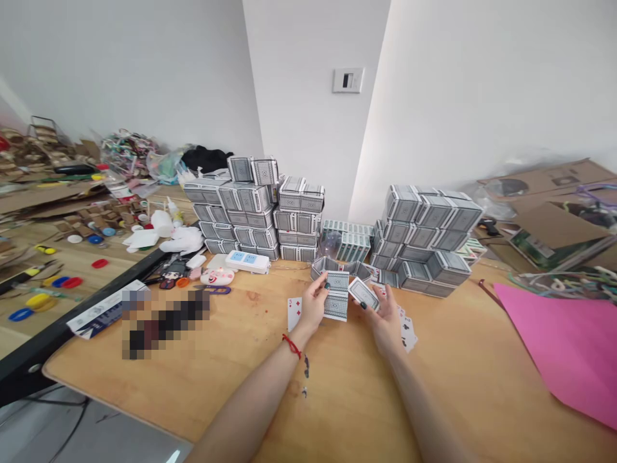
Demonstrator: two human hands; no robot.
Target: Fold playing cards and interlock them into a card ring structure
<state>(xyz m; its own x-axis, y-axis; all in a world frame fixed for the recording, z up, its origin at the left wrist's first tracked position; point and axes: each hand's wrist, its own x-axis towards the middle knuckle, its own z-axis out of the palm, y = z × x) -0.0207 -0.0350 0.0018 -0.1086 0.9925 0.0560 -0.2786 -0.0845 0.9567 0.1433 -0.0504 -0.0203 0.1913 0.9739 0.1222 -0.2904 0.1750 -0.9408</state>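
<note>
My left hand point(314, 303), with a red string bracelet at its wrist, pinches joined playing cards point(337, 308) whose grey patterned backs face me. Between the thumb and fingers of my right hand point(385, 321) is a tilted playing card point(364, 294), back side up. Whether it is one card or a thin stack, I cannot tell. The two held pieces are close but apart. A three of diamonds card point(294, 313) lies face up beside my left hand. Several face-up cards point(409, 332) are fanned out by my right hand, partly hidden by it.
Tall stacks of grey card-backed blocks point(255, 215) rise behind my left hand, with more card-backed blocks point(427, 222) on the right. A white power strip point(247, 261) and a long box point(108, 308) lie leftward. Pink paper point(554, 347) covers the right edge, near cardboard boxes point(566, 241).
</note>
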